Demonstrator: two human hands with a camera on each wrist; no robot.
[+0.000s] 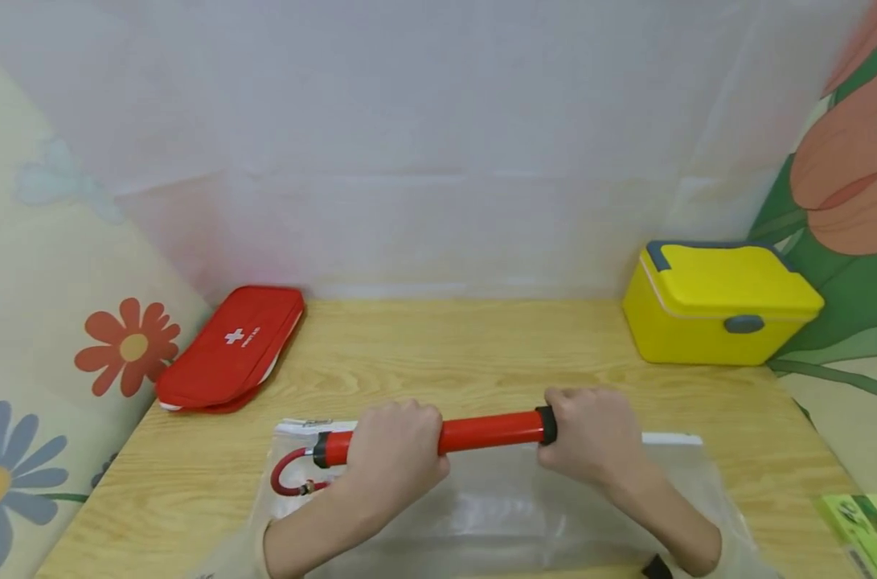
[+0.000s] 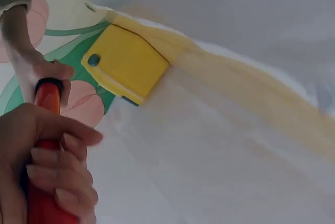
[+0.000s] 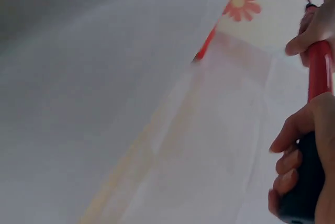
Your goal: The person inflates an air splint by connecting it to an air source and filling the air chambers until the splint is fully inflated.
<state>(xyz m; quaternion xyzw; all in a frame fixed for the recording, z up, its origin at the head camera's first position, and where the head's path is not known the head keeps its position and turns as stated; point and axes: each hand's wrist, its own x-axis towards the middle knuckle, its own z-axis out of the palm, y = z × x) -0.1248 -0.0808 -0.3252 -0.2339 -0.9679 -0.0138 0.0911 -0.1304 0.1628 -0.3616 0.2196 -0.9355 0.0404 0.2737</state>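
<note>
Across the front of the head view lies a red hand pump (image 1: 490, 432), held nearly level above a clear plastic zip bag (image 1: 496, 515). My left hand (image 1: 398, 446) grips its red barrel near the left end, fingers wrapped round it in the left wrist view. My right hand (image 1: 593, 430) grips the pump's black handle (image 3: 308, 182) at the other end; in the head view that hand hides most of it. From the left end a short red hose (image 1: 275, 474) with a metal fitting curls back under the barrel.
A red first aid pouch (image 1: 228, 346) lies at the back left of the wooden table (image 1: 467, 342). At the back right stands a yellow box (image 1: 727, 305) with a grey latch. A green packet (image 1: 865, 523) sits at the right front edge. White sheeting hangs behind.
</note>
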